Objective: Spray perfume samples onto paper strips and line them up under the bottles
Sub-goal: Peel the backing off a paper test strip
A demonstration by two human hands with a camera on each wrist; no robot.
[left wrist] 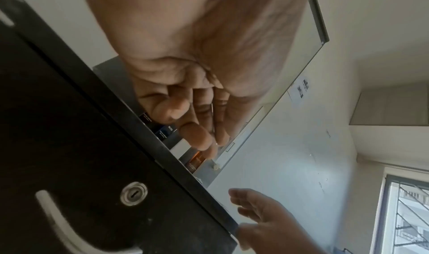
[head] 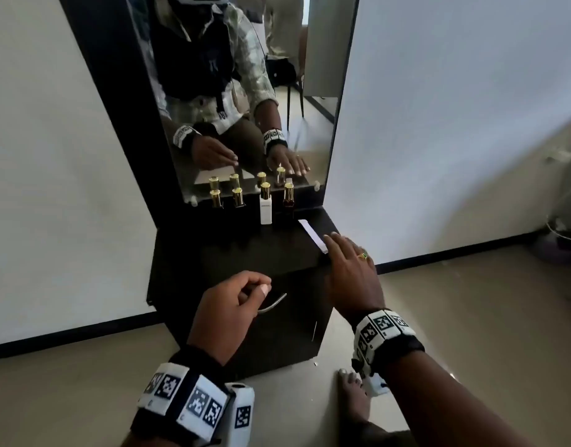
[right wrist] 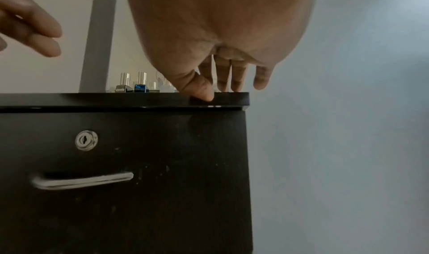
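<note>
Several gold-capped perfume bottles stand in a row against the mirror on the black cabinet top: two dark ones, a tall white one and a brown one. A white paper strip lies slanted in front of the brown bottle. My right hand rests straight fingers on the strip's near end, with its thumb at the cabinet's front edge. My left hand hangs loosely curled in front of the cabinet and holds nothing I can see. The bottles' bases show low in the right wrist view.
The cabinet door carries a metal handle and a round lock. A tall mirror rises behind the bottles. White walls flank the cabinet. A bare foot rests on the floor at the cabinet's right front corner.
</note>
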